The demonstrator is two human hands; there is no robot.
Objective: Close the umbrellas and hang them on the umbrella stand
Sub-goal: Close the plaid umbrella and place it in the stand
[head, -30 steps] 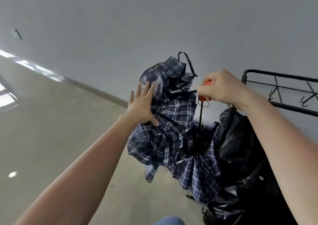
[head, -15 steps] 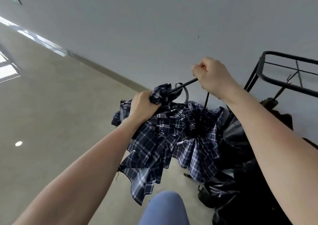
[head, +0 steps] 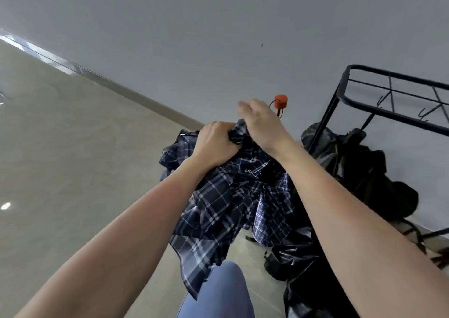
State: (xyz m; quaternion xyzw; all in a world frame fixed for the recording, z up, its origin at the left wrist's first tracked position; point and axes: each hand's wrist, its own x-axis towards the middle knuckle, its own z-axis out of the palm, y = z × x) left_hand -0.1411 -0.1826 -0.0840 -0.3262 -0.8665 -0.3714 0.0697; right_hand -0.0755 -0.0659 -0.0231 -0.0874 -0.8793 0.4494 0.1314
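Plainly, the umbrella is held near the stand, its soft, light cloth bunched in the left hand; whether the right hand grips cannot be told. The stiff shaft below the handle is judged the surer hold.

Centre: the left hand and, just to its right, the right hand lie on the top of the umbrella. Its cloth hangs below them toward the knee at the lower edge, and its handle stands up just behind the right hand. Right: the stand is against the wall, with a heap of umbrellas at its foot beside the held one; the floor spreads to the left.
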